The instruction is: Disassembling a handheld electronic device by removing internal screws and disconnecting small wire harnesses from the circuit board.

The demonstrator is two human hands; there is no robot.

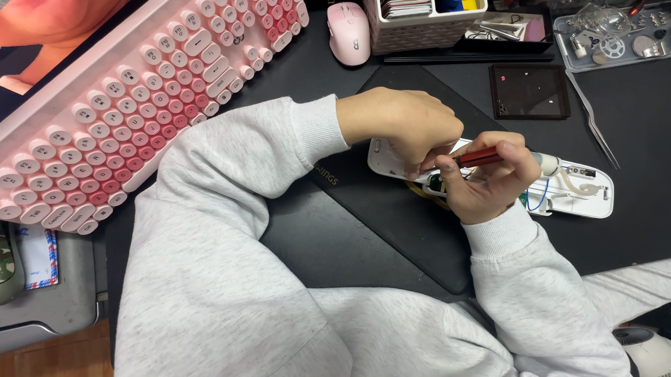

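Black desk mat (640, 119) under opened white device (577, 193); left hand (402, 123) clamped on device, right hand (490, 180) gripping red screwdriver (482, 156). Pink keyboard (128, 104) left of device, pink mouse (348, 32) beyond.

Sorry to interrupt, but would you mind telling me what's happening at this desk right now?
A person in a grey sweatshirt is working on an opened white device lying on a black mat. The left hand presses down on one end of the device, while the right hand holds a red screwdriver pointed into it. Wires show inside the open shell. A pink keyboard, a pink mouse and a tray of small parts sit nearby.
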